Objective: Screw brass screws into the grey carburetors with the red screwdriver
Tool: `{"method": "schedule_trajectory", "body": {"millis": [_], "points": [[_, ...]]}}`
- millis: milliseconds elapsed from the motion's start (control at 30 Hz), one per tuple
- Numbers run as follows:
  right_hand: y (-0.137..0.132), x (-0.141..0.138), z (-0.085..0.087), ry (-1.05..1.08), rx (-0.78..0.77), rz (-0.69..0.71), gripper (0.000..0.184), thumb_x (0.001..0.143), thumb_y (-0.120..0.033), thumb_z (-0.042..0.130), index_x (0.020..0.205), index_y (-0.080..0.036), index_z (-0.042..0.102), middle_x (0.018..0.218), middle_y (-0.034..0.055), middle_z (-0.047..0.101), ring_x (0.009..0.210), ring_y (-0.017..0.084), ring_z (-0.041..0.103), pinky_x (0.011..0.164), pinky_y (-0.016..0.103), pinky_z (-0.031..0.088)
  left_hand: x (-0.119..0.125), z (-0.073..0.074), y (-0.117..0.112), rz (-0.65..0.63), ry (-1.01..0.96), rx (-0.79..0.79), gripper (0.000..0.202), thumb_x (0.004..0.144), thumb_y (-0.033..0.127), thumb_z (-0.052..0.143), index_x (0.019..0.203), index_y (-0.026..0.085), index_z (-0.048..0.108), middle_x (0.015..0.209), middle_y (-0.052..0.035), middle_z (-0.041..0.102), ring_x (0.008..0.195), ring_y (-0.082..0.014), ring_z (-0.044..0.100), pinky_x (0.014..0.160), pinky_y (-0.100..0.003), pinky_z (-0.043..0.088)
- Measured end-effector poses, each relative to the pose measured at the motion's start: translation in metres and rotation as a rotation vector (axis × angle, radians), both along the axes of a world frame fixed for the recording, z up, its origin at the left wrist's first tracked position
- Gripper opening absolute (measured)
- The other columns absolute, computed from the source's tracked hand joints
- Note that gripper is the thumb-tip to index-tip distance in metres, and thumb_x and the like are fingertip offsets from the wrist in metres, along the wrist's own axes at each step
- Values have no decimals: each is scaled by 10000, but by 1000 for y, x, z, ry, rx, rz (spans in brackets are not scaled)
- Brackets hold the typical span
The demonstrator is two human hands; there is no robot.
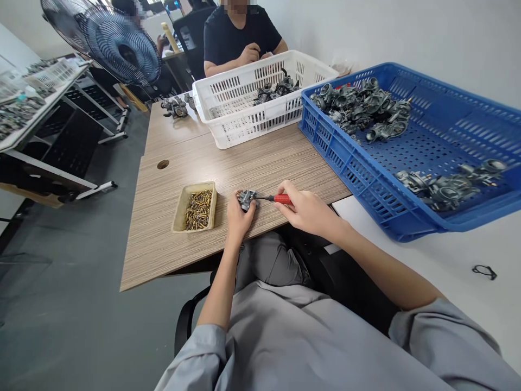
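Head view: a wood-grain table (163, 239) bears a cream tray (183, 206), the landmark for the places below
Metal part (246, 199): just right of the cream tray, near the table's front edge; whether it rests on the wood or is held just above, I cannot tell
Left hand (240, 217): just right of the cream tray, fingers and thumb clamped around the metal part
Right hand (303, 209): farther right of the cream tray, fingers closed on the red handle of a screwdriver (281, 199), its shaft pointing at the metal part; how the tip sits is too small to tell
Slip risk: an off-axis push could send the tip toward the left fingers, I judge
Drop risk: a slackened left grip could let the metal part twist or fall off the front edge
Spill risk: a sideways knock from the left hand could tip the cream tray
Single things: one metal part in hand, one screwdriver, one cream tray
Crates: two, one white crate (244, 120) beyond and right of the cream tray, one blue crate (350, 168) farther right
Brass pieces (199, 212): inside the cream tray, too many to count
Piled parts (362, 106): two groups in the blue crate, too tangled to count singly
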State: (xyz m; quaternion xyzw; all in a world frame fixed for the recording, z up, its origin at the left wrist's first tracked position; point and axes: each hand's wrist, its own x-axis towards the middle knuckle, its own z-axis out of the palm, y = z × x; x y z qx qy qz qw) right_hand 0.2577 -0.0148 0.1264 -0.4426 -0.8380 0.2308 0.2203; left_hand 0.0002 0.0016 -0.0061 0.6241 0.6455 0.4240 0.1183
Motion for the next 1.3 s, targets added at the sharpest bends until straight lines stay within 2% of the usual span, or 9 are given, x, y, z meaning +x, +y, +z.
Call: {"method": "schedule_trajectory", "body": {"millis": [400, 600, 800, 967, 1067, 1167, 1300], "points": [[-3, -2, -5, -57, 13, 25, 229, 1127, -315, 562, 1334, -218, 544, 969, 67, 818, 803, 279, 764, 715, 308, 398, -1, -2, 1, 32, -3, 8, 452, 979, 382, 740, 1364, 226, 562, 1314, -146, 744, 1220, -330, 717, 1105, -493, 557], [-7, -8, -7, -184, 43, 46, 260, 1200, -412, 484, 1328, -190, 526, 1028, 108, 836, 936, 313, 810, 747, 313, 412, -2, -4, 2, 74, 22, -13, 400, 968, 335, 734, 1317, 235, 567, 1227, -119, 752, 1174, -315, 724, 1074, -463, 565], [-10, -11, -8, -369, 139, -76, 437, 1209, -559, 404, 1301, -163, 564, 966, 139, 842, 882, 343, 817, 665, 331, 359, -1, -3, 2, 72, 36, -13, 388, 964, 331, 743, 1294, 239, 560, 1209, -112, 745, 1145, -309, 721, 1036, -447, 568], [-11, -7, -4, -231, 139, 41, 289, 1193, -409, 493, 1402, -210, 514, 1131, 90, 856, 951, 306, 824, 709, 323, 384, -2, -4, 2, 58, 31, 0, 381, 970, 330, 734, 1295, 241, 557, 1201, -106, 742, 1125, -309, 717, 1014, -448, 569], [-10, -8, 0, -317, 131, -26, 271, 1194, -412, 475, 1326, -189, 554, 1053, 110, 852, 927, 322, 822, 667, 331, 341, -2, -4, 2, 41, 29, 16, 376, 964, 322, 733, 1287, 238, 558, 1188, -102, 741, 1117, -303, 717, 1010, -440, 566], [-9, -10, 2, -407, 132, -129, 372, 1202, -498, 428, 1266, -163, 578, 940, 132, 833, 884, 343, 815, 635, 342, 305, -3, -4, 2, 19, 29, 21, 363, 969, 331, 729, 1276, 236, 562, 1170, -99, 741, 1105, -294, 718, 1007, -432, 563], [-6, -5, 2, -267, 115, -54, 285, 1180, -424, 489, 1336, -190, 540, 1085, 110, 845, 931, 314, 814, 704, 327, 383, -3, -2, 2, 9, 24, 15, 351, 968, 327, 722, 1268, 234, 563, 1171, -104, 741, 1102, -295, 716, 1007, -437, 563]]}}
